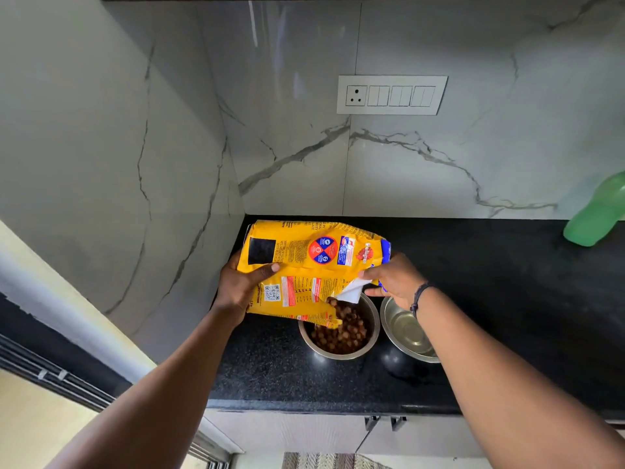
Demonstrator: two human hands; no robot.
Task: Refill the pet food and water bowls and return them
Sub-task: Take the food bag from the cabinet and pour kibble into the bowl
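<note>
A yellow pet food bag (311, 262) is tilted over a steel bowl (372, 319) on the black counter, its torn mouth pointing down. Brown kibble (345, 330) spills from the mouth and fills the bowl's bottom. My left hand (236, 286) grips the bag's left side, thumb on top. My right hand (395, 279) pinches the bag's right corner near the opening. To the right stands a second steel bowl (406, 330) with clear water in it; my right wrist hides part of its rim.
The black granite counter (507, 316) ends at a marble wall on the left and back. A green plastic bottle (598, 214) stands at the far right. A switch panel (392, 94) sits on the back wall. Cabinet handles (385, 422) lie below the counter edge.
</note>
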